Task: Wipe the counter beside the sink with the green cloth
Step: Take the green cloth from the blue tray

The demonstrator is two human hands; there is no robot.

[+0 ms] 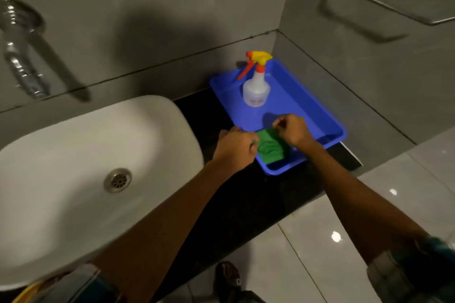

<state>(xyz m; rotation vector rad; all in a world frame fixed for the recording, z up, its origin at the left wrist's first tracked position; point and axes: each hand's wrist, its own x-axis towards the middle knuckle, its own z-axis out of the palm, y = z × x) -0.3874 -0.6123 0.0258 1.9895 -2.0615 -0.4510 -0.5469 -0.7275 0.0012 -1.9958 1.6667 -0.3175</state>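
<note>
A folded green cloth (pixel 270 146) lies in the near left corner of a blue tray (pixel 320 115) on the black counter (pixel 236 194) to the right of the white sink (pixel 81 167). My left hand (pixel 234 146) pinches the cloth's left edge. At the cloth's far right edge, my right hand (pixel 294 130) grips it with closed fingers. Both hands hide part of the cloth.
A clear spray bottle (pixel 256 88) with a yellow and orange trigger stands at the tray's far end. A chrome tap (pixel 22 56) juts from the grey wall above the sink. A metal towel ring (pixel 394 5) hangs on the right wall. Glossy floor tiles lie below.
</note>
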